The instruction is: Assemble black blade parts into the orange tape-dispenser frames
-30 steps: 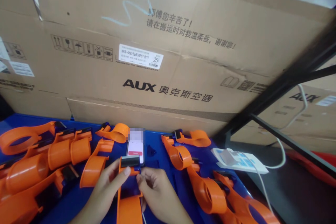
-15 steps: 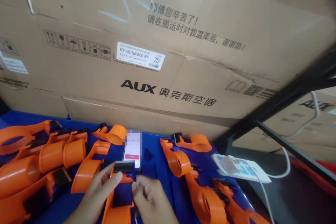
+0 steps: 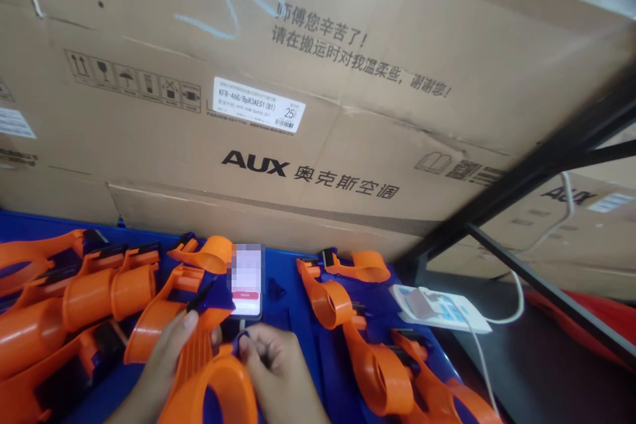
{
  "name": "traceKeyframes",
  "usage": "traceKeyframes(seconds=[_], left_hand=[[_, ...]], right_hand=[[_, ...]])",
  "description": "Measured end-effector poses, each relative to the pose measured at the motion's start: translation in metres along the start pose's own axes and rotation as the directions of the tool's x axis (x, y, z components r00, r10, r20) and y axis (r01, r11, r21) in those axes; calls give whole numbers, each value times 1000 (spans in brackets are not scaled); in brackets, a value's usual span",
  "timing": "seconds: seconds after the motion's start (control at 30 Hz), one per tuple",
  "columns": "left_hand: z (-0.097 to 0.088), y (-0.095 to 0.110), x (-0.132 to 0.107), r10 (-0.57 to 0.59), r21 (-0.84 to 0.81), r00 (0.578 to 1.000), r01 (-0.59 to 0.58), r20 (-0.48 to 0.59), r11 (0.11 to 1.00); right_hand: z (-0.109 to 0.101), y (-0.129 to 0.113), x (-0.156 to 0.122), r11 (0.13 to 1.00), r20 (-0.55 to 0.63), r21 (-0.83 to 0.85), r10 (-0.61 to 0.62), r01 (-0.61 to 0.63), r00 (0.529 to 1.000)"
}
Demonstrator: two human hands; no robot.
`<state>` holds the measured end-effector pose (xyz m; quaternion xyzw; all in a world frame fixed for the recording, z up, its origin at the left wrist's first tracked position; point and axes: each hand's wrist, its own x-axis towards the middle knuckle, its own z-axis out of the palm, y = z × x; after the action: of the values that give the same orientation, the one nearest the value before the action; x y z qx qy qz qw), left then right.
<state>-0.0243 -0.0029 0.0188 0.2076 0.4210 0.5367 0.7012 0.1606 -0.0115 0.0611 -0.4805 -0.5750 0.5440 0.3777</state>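
At near centre above the blue bench, one orange tape dispenser, clasped in the left grip and freshly turned from face-up to side-on, apparently opening its ring to the right grip, pinching a small dark-blue part there.

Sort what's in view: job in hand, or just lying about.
Probably the job:
orange dispenser, in the left hand
blue piece, at the right hand
other orange dispensers

Probably just lying or standing about:
phone
power strip
carton
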Motion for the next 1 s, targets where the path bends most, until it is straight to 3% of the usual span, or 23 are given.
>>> traceKeyframes(seconds=[0.1, 0.17, 0.23, 0.3, 0.37, 0.47, 0.7, 0.87, 1.0], left_hand=[[-8, 3, 7, -32, 55, 986, 23, 166, 998], [-6, 6, 7, -12, 62, 974, -3, 228, 998], [0, 9, 1, -10, 57, 974, -3, 226, 998], [7, 12, -5, -28, 80, 981, 13, 193, 997], [12, 14, -8, -14, 121, 986, -6, 167, 993], [13, 13, -6, 30, 162, 991, -51, 127, 986], [7, 4, -2, -36, 248, 991, 2, 132, 969], [18, 2, -14, -8, 223, 989, -26, 147, 974], [21, -2, -19, 26, 203, 982, -65, 187, 977]], right_hand=[[-11, -1, 2, 998, -55, -64, -16, 12, 998], [-25, -3, 5, 994, -187, -102, -66, 47, 980], [-40, -4, 8, 978, -347, -188, -151, 90, 926], [-53, -3, 9, 934, -432, -346, -240, 86, 870], [-61, -1, 9, 864, -424, -501, -297, 52, 855], [-64, 3, 9, 774, -348, -633, -306, 19, 886], [-56, 15, 13, 656, -248, -754, -231, -37, 941], [-56, 17, 14, 574, -234, -817, -239, -57, 942], [-49, 13, 9, 484, -273, -863, -203, -146, 940]])
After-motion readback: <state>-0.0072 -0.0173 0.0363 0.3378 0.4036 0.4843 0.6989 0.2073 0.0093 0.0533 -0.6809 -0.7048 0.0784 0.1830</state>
